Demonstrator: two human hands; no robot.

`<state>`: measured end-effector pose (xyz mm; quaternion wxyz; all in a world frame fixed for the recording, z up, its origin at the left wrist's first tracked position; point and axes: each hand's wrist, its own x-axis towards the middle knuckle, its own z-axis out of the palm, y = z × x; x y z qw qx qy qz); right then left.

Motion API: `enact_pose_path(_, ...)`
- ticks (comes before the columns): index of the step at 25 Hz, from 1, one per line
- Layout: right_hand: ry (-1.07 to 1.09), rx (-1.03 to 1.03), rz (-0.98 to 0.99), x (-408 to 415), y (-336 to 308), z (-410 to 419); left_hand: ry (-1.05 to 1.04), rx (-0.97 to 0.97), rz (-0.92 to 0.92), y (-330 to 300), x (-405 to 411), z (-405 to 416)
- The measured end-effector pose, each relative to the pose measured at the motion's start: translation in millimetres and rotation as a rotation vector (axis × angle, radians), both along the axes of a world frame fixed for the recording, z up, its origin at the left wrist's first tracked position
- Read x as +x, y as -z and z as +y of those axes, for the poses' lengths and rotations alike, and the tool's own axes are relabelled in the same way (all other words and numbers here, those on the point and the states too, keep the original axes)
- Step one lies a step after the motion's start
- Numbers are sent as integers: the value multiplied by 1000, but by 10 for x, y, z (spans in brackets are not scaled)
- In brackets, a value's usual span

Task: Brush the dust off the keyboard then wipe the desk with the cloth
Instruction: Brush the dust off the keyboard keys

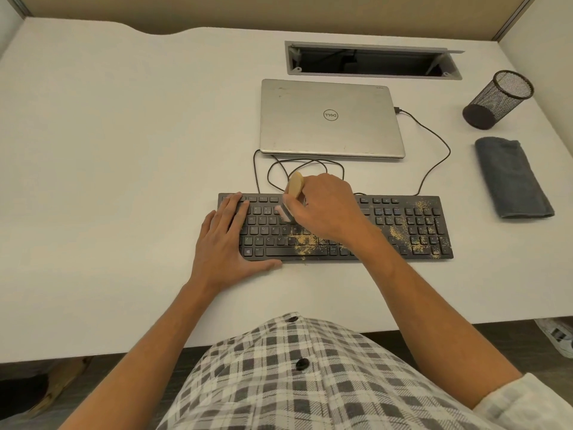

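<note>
A black keyboard (387, 225) lies on the white desk (124, 150). Tan dust (305, 243) is scattered over its lower middle keys and over the number pad at the right. My right hand (328, 209) is shut on a small brush with a wooden handle (295, 184); its blurred bristles touch the upper-middle keys. My left hand (226, 240) lies flat on the keyboard's left end, fingers spread, thumb along the front edge. A folded grey cloth (511, 178) rests on the desk to the right of the keyboard.
A shut silver laptop (330, 119) sits behind the keyboard, with a black cable (434, 135) looping from its right side. A black mesh pen cup (496, 99) lies tipped at the far right. An open cable tray (372, 62) is set into the desk's back.
</note>
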<state>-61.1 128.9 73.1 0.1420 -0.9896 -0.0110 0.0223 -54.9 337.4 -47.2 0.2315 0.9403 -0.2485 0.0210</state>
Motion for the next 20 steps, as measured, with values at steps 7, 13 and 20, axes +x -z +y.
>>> enact_pose_path(7, -35, 80, 11, 30, -28, 19, -31, 42, -28, 25, -28, 272)
enact_pose_path(13, -44, 51, 15, 105, -18, -2, -34, 81, -49, 46, -92, 392)
enact_pose_path(20, -127, 23, 115, 161, -70, 67, -28, 65, -30, 53, -95, 385)
